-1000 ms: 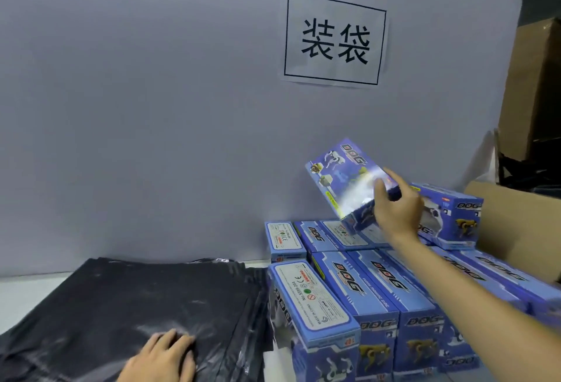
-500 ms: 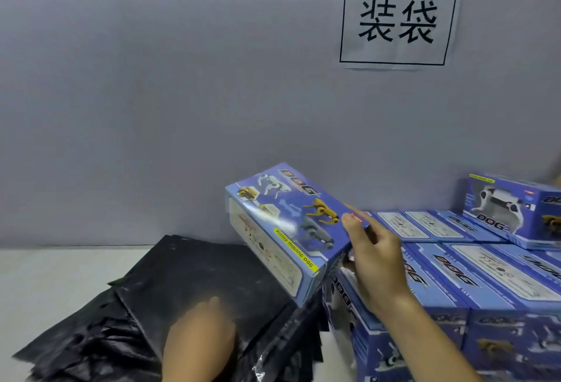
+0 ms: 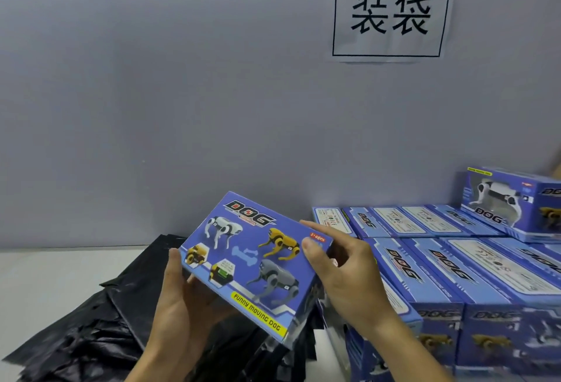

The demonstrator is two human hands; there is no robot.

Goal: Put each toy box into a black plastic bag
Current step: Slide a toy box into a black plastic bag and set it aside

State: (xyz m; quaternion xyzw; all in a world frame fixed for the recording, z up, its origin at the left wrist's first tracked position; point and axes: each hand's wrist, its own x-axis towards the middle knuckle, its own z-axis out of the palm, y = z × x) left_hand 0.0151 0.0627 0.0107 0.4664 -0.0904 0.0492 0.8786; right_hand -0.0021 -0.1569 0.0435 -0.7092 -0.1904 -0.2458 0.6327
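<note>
**Box held over the bags, long axis slanting down to the right**

The toy box (image 3: 252, 266) is off the tabletop, held in the air between both hands just above the heap of black plastic bags (image 3: 100, 321) that lies along the tabletop's near-left part. Its printed face is turned up toward the person. The long axis runs on a slant, from the high far-left corner by the "DOG" lettering down to the near-right corner by the yellow strip.

The left hand (image 3: 185, 299) cups the box from below at its left short end, thumb curled up over the edge and the palm under the base. The right hand (image 3: 343, 275) takes the opposite short end, thumb pressed on the top face near the red age mark and fingers wrapped behind. So each grip is curled round the box, one at either end of the long axis.

The bags lie directly beneath and to the left of the box, nearer the left hand; the stacked toy boxes (image 3: 455, 266) fill the tabletop's right side, just beside the right hand. To my eye the next move needs one hand freed to lift and open a bag, and the left is the closer one. None of the bags looks opened yet, and no box is seen bagged.
</note>
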